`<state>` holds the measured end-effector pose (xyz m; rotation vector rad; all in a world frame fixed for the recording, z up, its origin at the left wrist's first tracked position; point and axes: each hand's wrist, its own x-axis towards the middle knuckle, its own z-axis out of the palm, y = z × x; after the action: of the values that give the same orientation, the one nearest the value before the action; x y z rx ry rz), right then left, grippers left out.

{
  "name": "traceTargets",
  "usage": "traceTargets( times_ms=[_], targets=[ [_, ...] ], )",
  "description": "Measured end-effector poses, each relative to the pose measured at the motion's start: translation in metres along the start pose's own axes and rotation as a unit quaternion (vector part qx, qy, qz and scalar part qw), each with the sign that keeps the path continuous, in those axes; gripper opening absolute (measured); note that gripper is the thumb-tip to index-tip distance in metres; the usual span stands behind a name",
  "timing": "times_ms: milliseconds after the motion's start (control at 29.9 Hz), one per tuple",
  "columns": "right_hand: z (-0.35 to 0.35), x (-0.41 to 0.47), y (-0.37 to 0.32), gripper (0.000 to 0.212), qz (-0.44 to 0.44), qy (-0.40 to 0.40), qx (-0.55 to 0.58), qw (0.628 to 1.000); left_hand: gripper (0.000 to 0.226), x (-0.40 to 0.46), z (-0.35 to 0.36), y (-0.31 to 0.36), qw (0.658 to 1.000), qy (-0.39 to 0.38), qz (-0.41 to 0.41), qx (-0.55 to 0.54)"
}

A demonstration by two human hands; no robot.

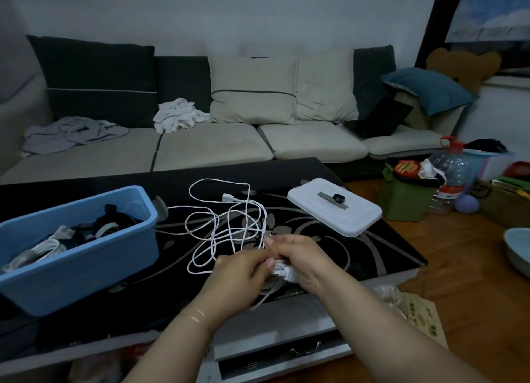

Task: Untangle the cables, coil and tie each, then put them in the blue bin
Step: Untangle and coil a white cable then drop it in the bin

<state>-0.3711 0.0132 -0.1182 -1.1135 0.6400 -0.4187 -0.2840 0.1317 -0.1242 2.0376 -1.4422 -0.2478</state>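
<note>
While both hands grip white cable (229,227), cardboard box (500,199) reads "SF"

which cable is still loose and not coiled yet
The white cable sprawled in loops on the black table, held by both hands. The other cables already lie bundled inside the blue bin.

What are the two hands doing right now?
Left hand: fingers curled, pinching the white cable.
Right hand: fingers curled round the same cable, near its plug end.
</note>
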Motion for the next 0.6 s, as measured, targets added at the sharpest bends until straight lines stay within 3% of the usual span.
traceTargets(
  times_ms=[167, 368, 602],
  targets=[
    [0.003, -0.003, -0.005, 0.022, -0.056, 0.019, -0.061, 0.996, 0.023, -0.002, 0.001, 0.002, 0.998, 0.012, -0.009, -0.06],
    [0.002, 0.001, -0.002, 0.014, -0.174, 0.042, -0.218, 0.959, 0.035, 0.0, 0.003, 0.005, 0.998, 0.015, -0.028, -0.05],
    [0.003, -0.006, 0.002, 0.015, -0.28, -0.038, -0.301, 0.911, 0.037, 0.005, 0.001, -0.006, 0.998, -0.008, -0.065, -0.021]
  ],
)
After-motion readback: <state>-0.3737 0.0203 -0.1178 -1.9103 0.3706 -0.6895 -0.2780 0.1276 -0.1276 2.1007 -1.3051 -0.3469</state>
